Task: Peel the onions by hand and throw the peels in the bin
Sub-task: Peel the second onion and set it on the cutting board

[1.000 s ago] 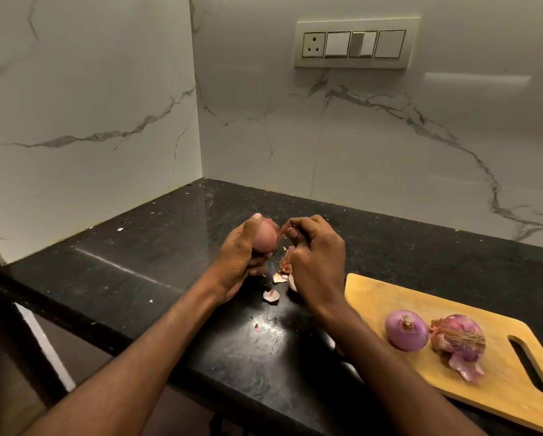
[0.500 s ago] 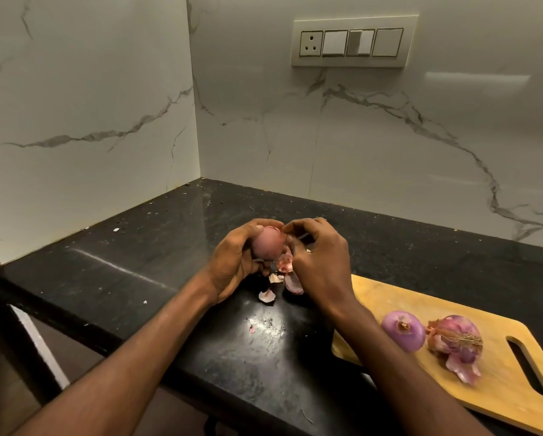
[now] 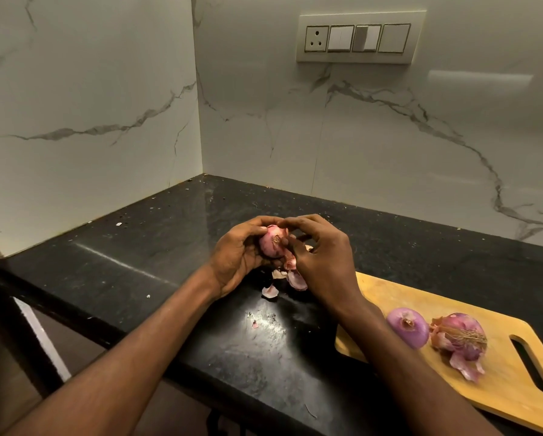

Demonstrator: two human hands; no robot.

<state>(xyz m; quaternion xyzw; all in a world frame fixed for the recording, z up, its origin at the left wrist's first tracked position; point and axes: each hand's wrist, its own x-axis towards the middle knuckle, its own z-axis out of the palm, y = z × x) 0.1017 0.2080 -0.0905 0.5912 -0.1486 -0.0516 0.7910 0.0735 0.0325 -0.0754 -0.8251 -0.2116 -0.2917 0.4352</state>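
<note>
Left hand (image 3: 235, 256) grips the onion (image 3: 271, 243), now turned root-up; right hand (image 3: 322, 256) pinches its peel, loosening more

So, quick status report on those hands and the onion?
Left hand grips onion. Right hand pinches its skin. Loose peels on counter. Nothing blocking.

We see dim, warm light; glare pools on the glossy black stone table (image 3: 265, 322), a streak on the white marble wall (image 3: 481, 79); edges bend.
</note>
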